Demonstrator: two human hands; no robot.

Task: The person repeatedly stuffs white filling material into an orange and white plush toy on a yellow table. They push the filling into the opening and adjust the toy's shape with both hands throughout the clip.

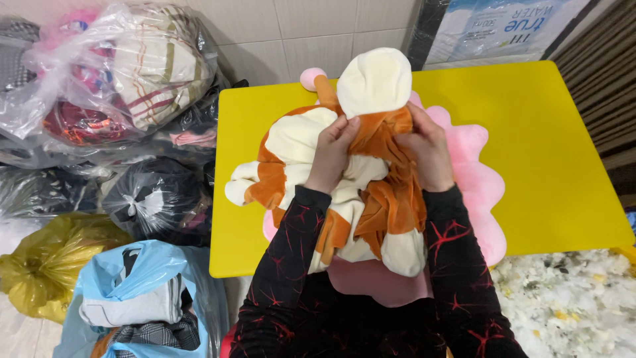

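Left hand: the left hand [330, 154] rests on top of the plush toy [344, 179], fingers curled and pinching a fold of the orange and cream fabric near the toy's upper middle.
Right hand: the right hand [424, 154] grips the orange fabric on the toy's right side, fingers closed into the cloth, just beside the left hand.
Sleeves: both forearms wear black sleeves [457, 265] with red crack-like lines.
Plush toy: limp, unstuffed-looking, orange with cream patches; a large cream oval part [375, 81] stands up at its far end, a small pink knob [312, 77] on an orange stalk beside it, cream paws [240, 182] hanging to the left.
Position of toy: lies on the pink cushion [478, 174], which has a scalloped edge and lies on the yellow table [556, 159]; the near end of both hangs over the table's front edge toward the person.
Left of table: clear plastic bags [119, 66] holding fabrics, a black bag [156, 199], a yellow bag [46, 262] and a light blue bag [142, 298] with folded cloth, all on the floor.
Right of table: a heap of white stuffing [570, 298] at the lower right, near the table's corner.
Behind table: tiled wall [318, 26] and a wrapped pack [503, 23] leaning at the top right.
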